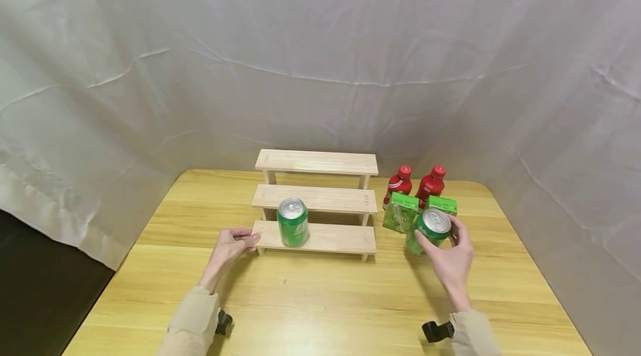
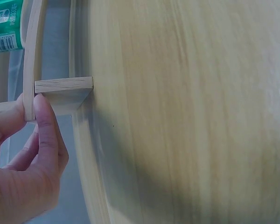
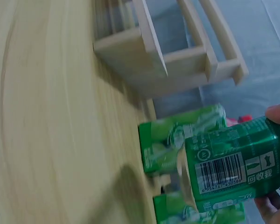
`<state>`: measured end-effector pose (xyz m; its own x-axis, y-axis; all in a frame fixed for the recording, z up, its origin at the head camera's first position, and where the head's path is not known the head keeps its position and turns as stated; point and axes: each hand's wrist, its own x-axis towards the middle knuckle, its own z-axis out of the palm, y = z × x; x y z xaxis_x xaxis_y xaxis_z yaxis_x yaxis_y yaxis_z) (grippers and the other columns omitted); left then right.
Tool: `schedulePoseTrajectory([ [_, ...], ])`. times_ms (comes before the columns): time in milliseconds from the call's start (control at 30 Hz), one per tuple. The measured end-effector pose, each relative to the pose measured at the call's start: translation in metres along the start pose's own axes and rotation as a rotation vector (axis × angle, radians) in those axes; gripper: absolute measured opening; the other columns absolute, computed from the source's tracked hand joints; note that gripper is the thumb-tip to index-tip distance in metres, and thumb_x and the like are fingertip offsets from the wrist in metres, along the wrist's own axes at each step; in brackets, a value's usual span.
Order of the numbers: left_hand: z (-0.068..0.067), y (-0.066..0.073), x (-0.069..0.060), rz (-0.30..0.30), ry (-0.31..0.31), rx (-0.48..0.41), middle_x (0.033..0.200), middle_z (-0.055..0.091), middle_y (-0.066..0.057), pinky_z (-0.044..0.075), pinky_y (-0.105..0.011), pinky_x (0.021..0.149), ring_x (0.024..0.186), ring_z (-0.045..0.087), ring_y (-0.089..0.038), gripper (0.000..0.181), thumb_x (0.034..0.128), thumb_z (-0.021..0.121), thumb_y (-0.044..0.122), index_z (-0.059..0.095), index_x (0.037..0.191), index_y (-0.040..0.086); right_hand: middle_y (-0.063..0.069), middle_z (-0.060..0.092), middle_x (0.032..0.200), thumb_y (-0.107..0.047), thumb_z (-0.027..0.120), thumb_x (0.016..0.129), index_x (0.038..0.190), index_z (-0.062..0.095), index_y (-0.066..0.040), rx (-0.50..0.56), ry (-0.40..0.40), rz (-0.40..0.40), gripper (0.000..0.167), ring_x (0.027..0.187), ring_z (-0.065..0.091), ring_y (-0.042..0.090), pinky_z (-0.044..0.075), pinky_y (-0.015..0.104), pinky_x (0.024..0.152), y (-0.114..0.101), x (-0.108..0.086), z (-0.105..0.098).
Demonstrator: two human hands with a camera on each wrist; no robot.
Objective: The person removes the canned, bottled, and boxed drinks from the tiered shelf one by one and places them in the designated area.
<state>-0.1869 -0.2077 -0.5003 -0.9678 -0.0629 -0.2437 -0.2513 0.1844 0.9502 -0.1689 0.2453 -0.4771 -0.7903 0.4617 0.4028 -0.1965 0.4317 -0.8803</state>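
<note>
A three-tier wooden shelf (image 1: 316,197) stands on the table. My left hand (image 1: 234,245) pinches the left end of its lowest board, thumb on one face and a finger on the other in the left wrist view. On that board, left of its middle, a green soda can (image 1: 293,222) stands upright. With my right hand (image 1: 453,258) I grip a second green soda can (image 3: 233,168) around its side. In the right wrist view this can's base is off the table.
Right of the shelf stand two green juice boxes (image 1: 400,212), with two red bottles (image 1: 398,184) behind them. A pale curtain (image 1: 320,67) hangs behind and beside the table (image 1: 320,300).
</note>
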Motion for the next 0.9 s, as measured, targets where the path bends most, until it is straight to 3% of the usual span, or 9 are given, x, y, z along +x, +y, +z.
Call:
schedulePoseTrajectory([
  [100, 0.0, 0.001, 0.0, -0.002, 0.002, -0.006, 0.112, 0.066, -0.033, 0.064, -0.02, 0.072, 0.076, 0.067, -0.01, 0.047, 0.0939, 0.068, 0.004, 0.05, 0.127, -0.024, -0.009, 0.057, 0.116, -0.003, 0.088, 0.071, 0.135, 0.055, 0.0, -0.043, 0.024, 0.062, 0.072, 0.104, 0.051, -0.01, 0.045, 0.004, 0.1, 0.006, 0.002, -0.007],
  [300, 0.0, 0.001, -0.002, -0.008, 0.01, -0.001, 0.111, 0.067, -0.031, 0.064, -0.021, 0.074, 0.075, 0.067, -0.01, 0.045, 0.0937, 0.068, 0.004, 0.052, 0.126, -0.022, -0.003, 0.056, 0.121, -0.007, 0.088, 0.074, 0.137, 0.054, -0.002, -0.064, 0.042, 0.164, 0.072, 0.108, 0.048, -0.006, 0.048, 0.041, 0.116, 0.011, 0.008, -0.014],
  [367, 0.0, 0.0, -0.001, -0.009, 0.013, 0.008, 0.114, 0.066, -0.034, 0.064, -0.02, 0.075, 0.075, 0.067, -0.009, 0.045, 0.094, 0.068, 0.005, 0.052, 0.126, -0.022, 0.002, 0.057, 0.124, -0.007, 0.087, 0.074, 0.138, 0.054, -0.002, -0.063, 0.045, 0.187, 0.072, 0.111, 0.049, -0.002, 0.047, 0.044, 0.117, 0.013, 0.01, -0.015],
  [500, 0.0, 0.0, -0.001, -0.008, 0.014, 0.007, 0.118, 0.064, -0.036, 0.064, -0.02, 0.076, 0.076, 0.067, -0.008, 0.045, 0.0944, 0.067, 0.005, 0.052, 0.127, -0.022, 0.013, 0.057, 0.132, -0.007, 0.086, 0.075, 0.139, 0.052, -0.001, -0.069, 0.039, 0.212, 0.073, 0.115, 0.052, 0.006, 0.047, 0.039, 0.117, 0.017, 0.013, -0.016],
  [700, 0.001, 0.0, -0.002, -0.015, 0.017, -0.003, 0.118, 0.064, -0.035, 0.064, -0.02, 0.076, 0.076, 0.067, -0.009, 0.046, 0.0939, 0.067, 0.004, 0.051, 0.128, -0.022, 0.015, 0.056, 0.136, -0.006, 0.084, 0.078, 0.141, 0.05, -0.002, -0.105, 0.019, 0.245, 0.072, 0.123, 0.056, 0.02, 0.048, 0.027, 0.115, 0.021, 0.017, -0.017],
  [800, 0.001, 0.0, -0.002, -0.018, 0.017, -0.003, 0.117, 0.065, -0.035, 0.064, -0.021, 0.076, 0.076, 0.067, -0.009, 0.045, 0.0938, 0.067, 0.003, 0.051, 0.127, -0.022, 0.017, 0.057, 0.136, -0.006, 0.084, 0.078, 0.141, 0.05, -0.002, -0.122, 0.009, 0.251, 0.072, 0.125, 0.057, 0.029, 0.048, 0.01, 0.105, 0.023, 0.019, -0.017],
  [900, 0.0, 0.0, -0.003, -0.014, 0.017, 0.0, 0.116, 0.065, -0.034, 0.064, -0.02, 0.076, 0.076, 0.067, -0.009, 0.045, 0.0939, 0.067, 0.004, 0.052, 0.127, -0.022, 0.021, 0.058, 0.136, -0.006, 0.084, 0.078, 0.141, 0.05, -0.001, -0.135, -0.001, 0.248, 0.071, 0.121, 0.057, 0.03, 0.043, -0.004, 0.088, 0.025, 0.02, -0.018],
])
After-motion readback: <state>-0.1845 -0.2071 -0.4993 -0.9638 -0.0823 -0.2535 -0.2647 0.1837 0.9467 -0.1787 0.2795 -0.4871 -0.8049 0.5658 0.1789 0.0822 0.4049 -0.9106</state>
